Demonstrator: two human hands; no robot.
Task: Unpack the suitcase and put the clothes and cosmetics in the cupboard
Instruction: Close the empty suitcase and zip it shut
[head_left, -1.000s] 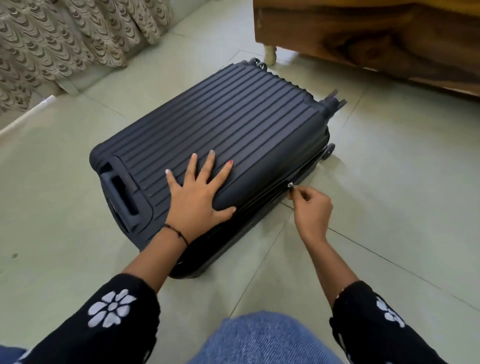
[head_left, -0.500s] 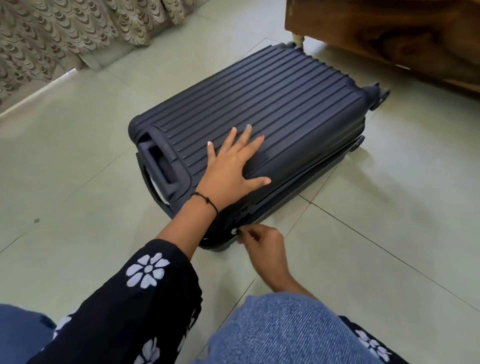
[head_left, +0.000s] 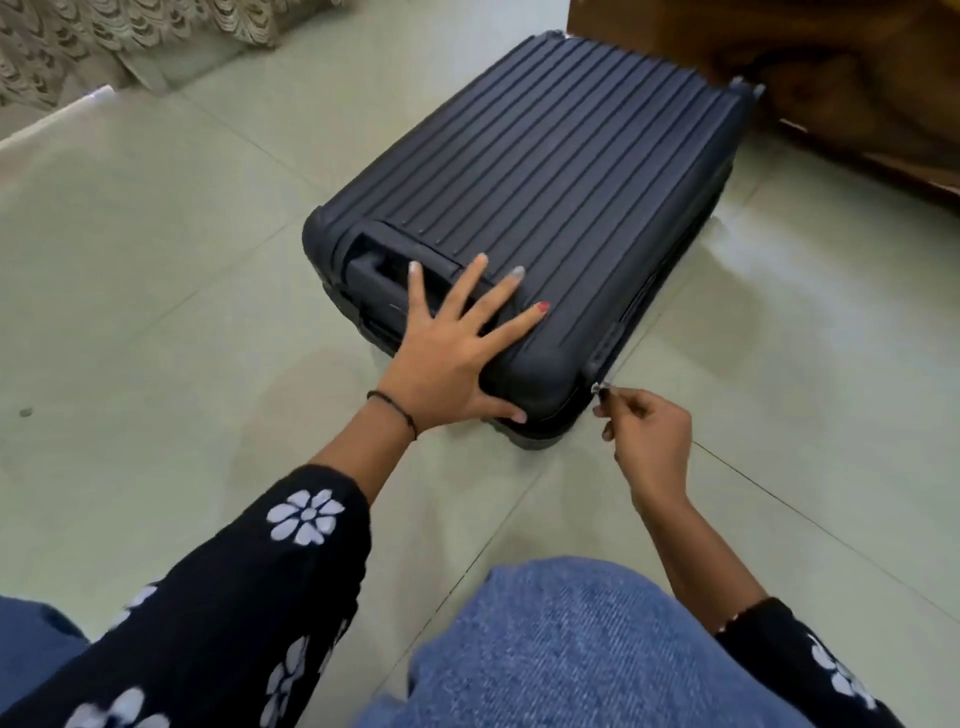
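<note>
A dark ribbed hard-shell suitcase (head_left: 561, 171) lies flat on the tiled floor, its lid down and its carry handle (head_left: 371, 278) facing me. My left hand (head_left: 452, 353) rests flat on the near corner of the lid, fingers spread. My right hand (head_left: 649, 436) is at the suitcase's near right corner, thumb and finger pinched on the small metal zip puller (head_left: 599, 388). The zip line runs along the right side seam. The contents are hidden inside.
A wooden furniture piece (head_left: 831, 67) stands close behind the suitcase at the top right. A patterned curtain (head_left: 104, 36) hangs at the top left. My denim-clad knee (head_left: 571, 649) fills the bottom middle. Pale floor tiles (head_left: 156, 260) surround the case.
My right hand has drawn the zip puller from the right side seam around toward the near corner. My left hand slid toward the handle end. The camera view has shifted.
</note>
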